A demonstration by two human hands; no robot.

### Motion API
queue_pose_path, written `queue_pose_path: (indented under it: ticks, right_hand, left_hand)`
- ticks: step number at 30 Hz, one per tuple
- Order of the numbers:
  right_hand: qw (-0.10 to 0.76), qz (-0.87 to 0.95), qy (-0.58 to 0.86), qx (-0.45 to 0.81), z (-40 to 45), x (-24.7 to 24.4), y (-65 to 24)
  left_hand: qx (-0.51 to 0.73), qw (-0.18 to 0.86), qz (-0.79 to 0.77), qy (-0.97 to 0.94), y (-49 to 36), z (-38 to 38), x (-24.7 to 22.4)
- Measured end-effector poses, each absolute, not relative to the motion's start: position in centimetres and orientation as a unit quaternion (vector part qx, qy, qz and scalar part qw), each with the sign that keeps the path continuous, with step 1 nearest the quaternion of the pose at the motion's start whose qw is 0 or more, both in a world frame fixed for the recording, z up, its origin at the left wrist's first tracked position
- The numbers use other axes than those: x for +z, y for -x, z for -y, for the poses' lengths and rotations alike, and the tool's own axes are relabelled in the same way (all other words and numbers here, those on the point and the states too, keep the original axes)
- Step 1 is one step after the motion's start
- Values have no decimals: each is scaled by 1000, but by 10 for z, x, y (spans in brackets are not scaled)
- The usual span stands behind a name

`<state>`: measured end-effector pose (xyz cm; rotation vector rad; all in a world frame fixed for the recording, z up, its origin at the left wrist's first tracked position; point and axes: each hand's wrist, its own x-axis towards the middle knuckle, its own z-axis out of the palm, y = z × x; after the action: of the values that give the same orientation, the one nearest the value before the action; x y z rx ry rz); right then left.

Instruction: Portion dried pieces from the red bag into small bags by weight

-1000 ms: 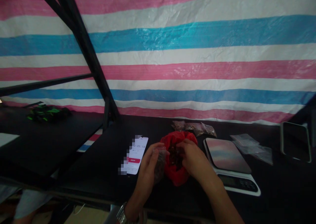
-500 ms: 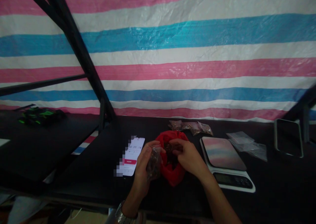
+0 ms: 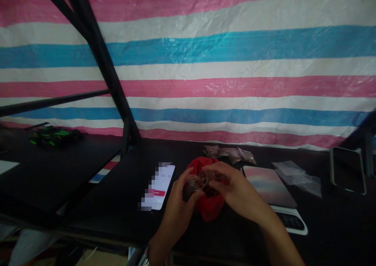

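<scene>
My left hand [image 3: 178, 197] is closed round a small clear plastic bag [image 3: 191, 186] with dark contents, held above the left side of a red cloth bag [image 3: 210, 211]. Between the fingers of my right hand [image 3: 235, 186] is a small clear cup [image 3: 203, 177], tipped so that its round rim faces the plastic bag's mouth. Rim and bag mouth meet or nearly meet; I cannot tell which. Dark small pieces show inside the red bag under my right fingers.
Right of the hands lies a kitchen scale [image 3: 270, 186], partly behind my right forearm. Filled small bags [image 3: 230, 154] lie at the back. Flat clear bags [image 3: 298, 176], a dark-screened phone [image 3: 348, 170], a lit timer phone [image 3: 158, 191] and a black-green toy car [image 3: 55, 136] are around.
My right hand has lifted the clear cup out of the red bag, towards the plastic bag. My left hand has turned the plastic bag's mouth to it. The view has shifted slightly.
</scene>
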<state>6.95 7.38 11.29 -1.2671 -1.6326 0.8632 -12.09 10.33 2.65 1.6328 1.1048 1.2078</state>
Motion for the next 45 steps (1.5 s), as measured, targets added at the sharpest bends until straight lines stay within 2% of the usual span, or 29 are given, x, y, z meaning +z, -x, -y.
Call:
queue_pose_path:
  ticks: [3,7,13,17,23,26,32,36,42,45]
  right_hand:
    - [398,720,508,255,-69,119,-60]
    - [356,770,490,200,-66,121,-52]
    - [407,762,465,196,-68,125,-52]
    - [432,716,522,166,-73,123,-63]
    - [312,698,611,204,-82,100,-80]
    - [296,696,618,215,-85,93,-80]
    - [415,686,530,275,-74,111,-63]
    - [454,680,470,332,-65,121,-51]
    - [476,688,464,292,-57,133,-57]
    - [492,684,471,261,-51,142,-59]
  left_hand:
    - [456,390,-438,-670,120,-103,25]
    - [454,374,-429,-685,120,-101,23]
    - [463,370,-385,-707,119,-98,24]
    - [484,351,-385,-704,119,-94,32]
    - [572,217,-425,-667,118,-94,22]
    - [615,190,-420,-640,114,-97,14]
    - [615,281,-410,-613,102,-94,21]
    - [594,315,-377,-637,96,-89,27]
    - [569,416,-301,-642,93,-82,31]
    - [545,441,-313,-641,89,-77,39]
